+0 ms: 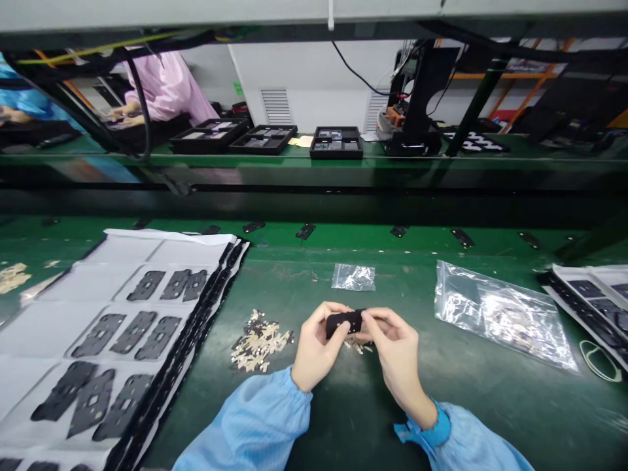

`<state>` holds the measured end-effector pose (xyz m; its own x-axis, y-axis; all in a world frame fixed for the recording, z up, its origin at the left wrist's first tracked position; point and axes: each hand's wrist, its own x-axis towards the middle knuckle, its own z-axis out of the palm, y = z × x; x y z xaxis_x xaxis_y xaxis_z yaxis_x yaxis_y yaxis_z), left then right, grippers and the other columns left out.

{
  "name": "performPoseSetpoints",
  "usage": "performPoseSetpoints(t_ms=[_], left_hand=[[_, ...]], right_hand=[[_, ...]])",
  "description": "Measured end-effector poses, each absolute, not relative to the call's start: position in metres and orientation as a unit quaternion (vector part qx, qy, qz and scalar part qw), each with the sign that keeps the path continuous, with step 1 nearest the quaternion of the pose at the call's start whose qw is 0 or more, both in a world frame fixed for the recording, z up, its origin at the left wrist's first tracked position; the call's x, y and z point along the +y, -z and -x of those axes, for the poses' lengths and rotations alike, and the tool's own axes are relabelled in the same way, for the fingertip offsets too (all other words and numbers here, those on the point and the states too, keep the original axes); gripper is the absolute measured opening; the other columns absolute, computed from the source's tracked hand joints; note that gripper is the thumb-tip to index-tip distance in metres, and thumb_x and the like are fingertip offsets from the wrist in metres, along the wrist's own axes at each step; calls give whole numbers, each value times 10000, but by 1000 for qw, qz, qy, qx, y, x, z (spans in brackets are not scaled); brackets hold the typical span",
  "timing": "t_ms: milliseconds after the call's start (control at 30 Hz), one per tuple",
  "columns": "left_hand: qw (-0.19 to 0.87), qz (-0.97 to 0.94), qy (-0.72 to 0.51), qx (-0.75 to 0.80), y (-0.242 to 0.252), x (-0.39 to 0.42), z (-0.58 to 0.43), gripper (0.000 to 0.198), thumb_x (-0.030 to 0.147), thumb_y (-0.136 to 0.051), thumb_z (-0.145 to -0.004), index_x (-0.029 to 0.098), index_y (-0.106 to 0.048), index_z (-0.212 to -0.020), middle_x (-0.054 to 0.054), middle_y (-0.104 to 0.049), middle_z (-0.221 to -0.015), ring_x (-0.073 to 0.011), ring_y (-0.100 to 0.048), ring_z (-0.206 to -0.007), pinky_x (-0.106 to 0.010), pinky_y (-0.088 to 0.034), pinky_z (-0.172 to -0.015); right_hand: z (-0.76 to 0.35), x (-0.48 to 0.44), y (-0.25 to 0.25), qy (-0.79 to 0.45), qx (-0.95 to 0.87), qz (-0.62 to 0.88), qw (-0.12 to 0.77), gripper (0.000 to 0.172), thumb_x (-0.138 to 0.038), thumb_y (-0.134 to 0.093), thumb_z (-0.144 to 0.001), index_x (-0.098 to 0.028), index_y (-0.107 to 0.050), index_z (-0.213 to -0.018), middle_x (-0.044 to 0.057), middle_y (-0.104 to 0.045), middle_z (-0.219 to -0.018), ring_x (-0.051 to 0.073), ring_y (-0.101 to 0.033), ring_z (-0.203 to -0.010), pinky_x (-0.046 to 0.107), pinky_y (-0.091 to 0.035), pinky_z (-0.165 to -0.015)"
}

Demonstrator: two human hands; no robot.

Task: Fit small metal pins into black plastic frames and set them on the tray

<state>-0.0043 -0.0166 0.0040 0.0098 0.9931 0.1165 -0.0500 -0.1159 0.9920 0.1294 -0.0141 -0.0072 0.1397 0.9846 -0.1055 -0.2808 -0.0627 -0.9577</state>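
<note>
Item: one small black foam-like strip (344, 322), carried clear of a green work bench (490, 405), pinched at both ends between the fingertips of the bare left hand (316, 347) and the bare right hand (395, 350), each closed lightly on it, leaving its middle mostly uncovered. Adjacent: a heap of small beige-and-black die-cut strips (260, 341) just left of the hands, a small clear plastic bag (353, 277) ahead, a larger clear plastic bag (500, 314) rightward, and a white backing sheet (44, 333) bearing dark grey die-cut pads (98, 335) leftward.
</note>
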Motion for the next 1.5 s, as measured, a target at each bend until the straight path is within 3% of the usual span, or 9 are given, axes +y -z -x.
performPoseSetpoints(t_ms=[133, 300, 467, 567, 633, 733, 1067, 1500], left_hand=[[461, -546, -545, 438, 1, -20, 2, 151, 164, -552, -829, 167, -455, -714, -72, -584, -961, -183, -572, -932, -310, -439, -832], [450, -542, -561, 435, 3, -20, 1, 118, 158, -559, -828, 164, -475, -744, -73, -578, -980, -178, -574, -932, -311, -443, -837], [473, -502, -578, 435, 4, -17, 0, 122, 175, -567, -829, 166, -477, -748, -60, -577, -957, -168, -567, -942, -300, -448, -844], [470, -507, -582, 429, 5, -16, 2, 129, 177, -593, -812, 166, -484, -744, -58, -562, -977, -168, -554, -969, -293, -437, -865], [464, -518, -581, 422, 3, -15, 5, 69, 181, -586, -817, 167, -539, -865, -64, -549, -1005, -170, -556, -971, -297, -440, -867], [463, -536, -570, 417, 1, -16, 9, 159, 184, -552, -842, 175, -577, -998, -68, -554, -987, -167, -585, -915, -297, -470, -822], [328, -640, -533, 447, -4, -13, 14, 87, 101, -597, -788, 165, -652, -805, -48, -639, -789, -160, -605, -768, -291, -482, -711], [182, -728, -490, 443, -5, -16, 14, 133, 84, -581, -782, 181, -630, -860, -43, -655, -828, -164, -602, -788, -310, -466, -735]], right_hand=[[-131, -13, 6, -587, -328, 477, 567, 149, -290, -725, -719, -168, -670, -785, 11, -650, -711, 140, -633, -610, 267, -577, -595], [-132, -12, 4, -677, -252, 417, 552, 110, -246, -731, -719, -155, -681, -754, 26, -659, -786, 145, -632, -743, 260, -552, -689], [-132, -12, 4, -706, -277, 399, 516, 140, -251, -705, -751, -160, -684, -855, 41, -666, -824, 148, -635, -734, 268, -546, -684], [-134, -9, 5, -644, -356, 434, 519, 154, -266, -700, -753, -172, -689, -874, 33, -646, -788, 141, -619, -655, 249, -545, -586], [-136, -8, 5, -581, -427, 448, 529, 116, -263, -685, -763, -183, -696, -847, 26, -617, -780, 137, -599, -632, 239, -536, -537], [-140, -8, 4, -524, -529, 436, 506, 97, -248, -630, -808, -194, -702, -843, 34, -595, -817, 131, -582, -611, 248, -526, -534], [-146, -11, 1, -355, -702, 417, 455, 168, -153, -511, -879, -199, -669, -911, 45, -600, -806, 150, -578, -687, 261, -472, -615], [-152, -13, 6, -166, -814, 389, 398, 329, -44, -369, -881, -191, -581, -1085, 88, -581, -872, 203, -559, -804, 321, -481, -685]])
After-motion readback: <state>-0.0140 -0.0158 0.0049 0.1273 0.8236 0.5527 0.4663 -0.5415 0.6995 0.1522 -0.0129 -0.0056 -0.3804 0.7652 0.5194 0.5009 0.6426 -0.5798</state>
